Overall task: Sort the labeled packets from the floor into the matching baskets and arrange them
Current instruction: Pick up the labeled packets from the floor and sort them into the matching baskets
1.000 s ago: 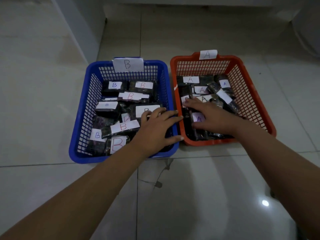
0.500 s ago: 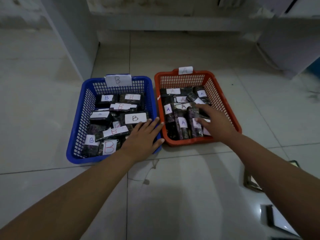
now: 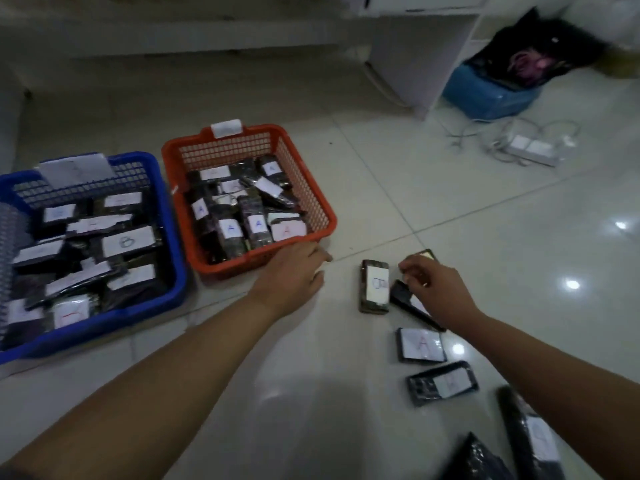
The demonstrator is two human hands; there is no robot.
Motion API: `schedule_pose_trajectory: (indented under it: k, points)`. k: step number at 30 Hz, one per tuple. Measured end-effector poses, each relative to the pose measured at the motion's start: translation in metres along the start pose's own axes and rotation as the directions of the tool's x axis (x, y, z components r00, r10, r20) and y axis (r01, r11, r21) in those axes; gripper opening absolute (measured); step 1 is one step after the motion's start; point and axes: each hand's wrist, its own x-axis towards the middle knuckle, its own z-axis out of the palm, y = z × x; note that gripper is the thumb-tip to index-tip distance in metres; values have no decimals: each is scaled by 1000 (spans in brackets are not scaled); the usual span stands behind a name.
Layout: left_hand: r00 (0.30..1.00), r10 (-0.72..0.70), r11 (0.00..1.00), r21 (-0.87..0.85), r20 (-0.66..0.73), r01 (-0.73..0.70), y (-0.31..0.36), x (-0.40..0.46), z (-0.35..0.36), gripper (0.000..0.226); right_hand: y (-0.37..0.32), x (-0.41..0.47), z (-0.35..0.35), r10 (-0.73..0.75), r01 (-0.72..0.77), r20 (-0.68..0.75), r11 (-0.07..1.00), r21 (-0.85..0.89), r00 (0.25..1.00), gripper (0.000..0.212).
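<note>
Hands first: right hand (image 3: 437, 289) hovers at 4 o'clock of frame centre, fingers curled down over a dark flat packet (image 3: 407, 301) on the pale glossy tiled floor (image 3: 485, 216); whether it has pinched it, cannot tell. Left hand (image 3: 294, 271) rests with straight, relaxed fingers against the near rim of the orange plastic lattice basket (image 3: 322, 216), probably steadying it for the next drop.

Just at 9 o'clock of the right hand lies a dark film-wrapped packet with white paper label (image 3: 375, 286). More unsorted packets trail toward 5 o'clock, one marked A (image 3: 421, 344).

Orange basket holds A-labelled packets, loosely stacked. Blue plastic lattice basket (image 3: 173, 258), at 9 o'clock, holds B-labelled ones. Wrappers look crinkly and slippery.
</note>
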Motion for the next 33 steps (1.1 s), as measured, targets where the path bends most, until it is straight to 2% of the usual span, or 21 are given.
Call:
schedule_pose_trajectory:
  k: [4,7,10,12,15,18,21,23,26,29,33]
  points:
    - [995,-80,989,-120,67,87,49,16,50,38,45,0,-7,3,-5,-22,994,-108,1000,31]
    - [981,-138,981,-117,136,154,63,17,77,45,63,14,-2,85,-94,-109,992,-80,990,43]
    - [930,-239,938,-182,279,296,67,26,84,71,68,34,11,173,-178,-101,983,-50,980,64]
    - [895,-255,911,-220,367,350,69,38,82,92,68,46,20,188,-192,-64,979,-74,980,75]
    - [865,-160,959,-134,475,251,66,66,86,114,74,56,31,191,-199,-70,971,-135,979,82]
    - [788,-92,995,21,609,100,56,92,95,125,90,58,41,201,-225,-146,960,-168,969,80]
    - [748,-72,997,38,660,63,51,100,100,118,101,56,47,197,-234,-213,958,-167,957,75]
    - [754,-77,997,36,653,71,51,100,102,115,104,54,50,147,-182,-199,968,-170,969,73]
    - [774,-168,986,95,610,139,52,94,101,114,100,52,47,140,-150,-183,988,-43,973,73]
    - [759,-260,964,111,597,243,46,88,94,83,90,50,43,111,-109,-194,994,24,975,74]
    - [675,-264,943,36,689,332,37,81,68,50,60,53,36,85,-65,-228,993,95,970,78]
